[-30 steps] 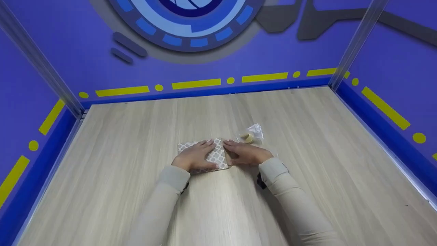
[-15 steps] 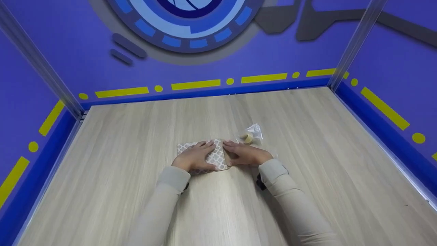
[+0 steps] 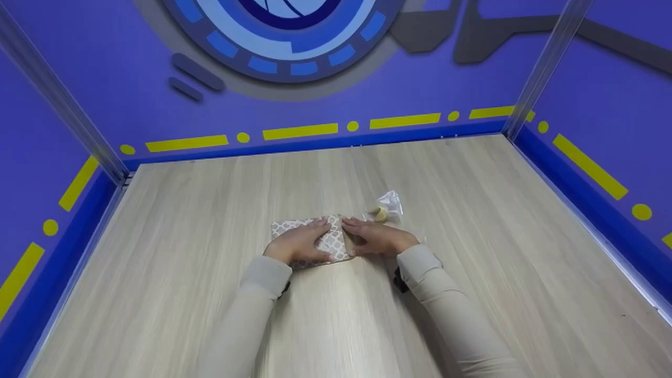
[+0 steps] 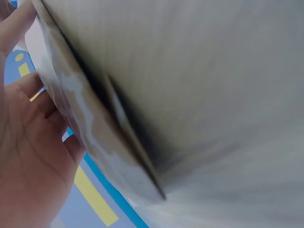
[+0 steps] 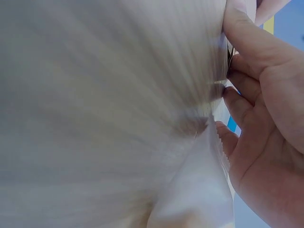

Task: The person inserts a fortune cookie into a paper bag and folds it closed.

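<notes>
Pale wood-grain surface (image 3: 184, 262) carried a flat grey-white lattice-print card (image 3: 333, 241) near centre. Left grip (image 3: 302, 242) lay across it, thumb spread; right grip (image 3: 377, 237), fingers extended, touched its brown edge (image 3: 348, 244). Left wrist view alone showed a thin layer (image 4: 119, 113) beneath.

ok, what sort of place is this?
Probably a purpose-built work booth: a wood-grain table hemmed in by printed blue-purple walls, with metal posts at the corners. What the booth is for, I can't tell.
</notes>
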Demonstrator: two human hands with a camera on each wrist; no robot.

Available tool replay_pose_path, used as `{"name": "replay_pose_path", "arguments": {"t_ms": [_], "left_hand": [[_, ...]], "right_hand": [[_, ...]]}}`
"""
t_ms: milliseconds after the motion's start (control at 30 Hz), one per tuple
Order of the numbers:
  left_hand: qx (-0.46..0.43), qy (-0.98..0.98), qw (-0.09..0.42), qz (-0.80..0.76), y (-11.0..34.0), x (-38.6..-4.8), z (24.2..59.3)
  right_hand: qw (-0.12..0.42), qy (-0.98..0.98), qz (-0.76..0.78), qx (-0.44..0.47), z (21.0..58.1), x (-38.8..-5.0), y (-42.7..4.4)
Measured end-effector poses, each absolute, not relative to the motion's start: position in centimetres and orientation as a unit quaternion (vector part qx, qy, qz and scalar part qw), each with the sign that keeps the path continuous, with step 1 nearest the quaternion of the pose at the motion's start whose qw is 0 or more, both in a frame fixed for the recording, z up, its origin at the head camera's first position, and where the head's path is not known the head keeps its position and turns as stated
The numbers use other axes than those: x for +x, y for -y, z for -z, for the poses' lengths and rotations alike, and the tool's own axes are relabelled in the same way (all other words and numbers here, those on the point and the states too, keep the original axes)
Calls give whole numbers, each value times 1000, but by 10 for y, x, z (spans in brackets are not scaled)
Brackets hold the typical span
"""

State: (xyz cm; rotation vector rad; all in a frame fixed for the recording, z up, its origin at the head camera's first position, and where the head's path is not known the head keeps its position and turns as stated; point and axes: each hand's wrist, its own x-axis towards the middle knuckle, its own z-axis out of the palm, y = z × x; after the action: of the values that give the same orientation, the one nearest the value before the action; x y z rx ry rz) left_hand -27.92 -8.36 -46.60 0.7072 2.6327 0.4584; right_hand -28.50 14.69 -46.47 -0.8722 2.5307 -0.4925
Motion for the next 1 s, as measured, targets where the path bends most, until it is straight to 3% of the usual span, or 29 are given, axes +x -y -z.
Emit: {"name": "replay_pose_path", "arguments": {"t_ms": [1000], "left_hand": [[263, -943, 137, -149, 88, -279, 467]], "right_hand": [[197, -916, 157, -312, 465, -283, -146]]}}
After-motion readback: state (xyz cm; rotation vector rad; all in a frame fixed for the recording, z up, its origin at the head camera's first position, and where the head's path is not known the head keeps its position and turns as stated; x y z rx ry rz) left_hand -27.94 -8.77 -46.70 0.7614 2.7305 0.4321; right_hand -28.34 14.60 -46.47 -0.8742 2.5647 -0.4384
